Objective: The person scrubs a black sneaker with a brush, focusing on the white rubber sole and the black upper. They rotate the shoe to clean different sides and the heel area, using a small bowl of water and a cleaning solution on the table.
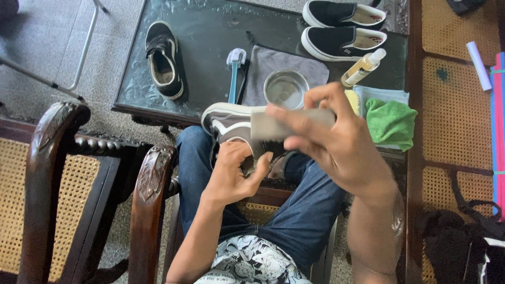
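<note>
At the frame centre, the right hand [336, 144] grips a grey brush [273, 125] and the left hand [231, 176] holds a grey shoe [229, 123] over the lap. Behind them is a dark glass table [210, 31] on a grey floor [47, 42]; wooden cane chairs [58, 158] stand at lower left.

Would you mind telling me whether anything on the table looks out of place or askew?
Only small things. The bottle lies tipped on its side beside the bowl, and one black shoe sits alone at the far left, apart from the pair at the top right. Nothing looks spilled or damaged.
</note>
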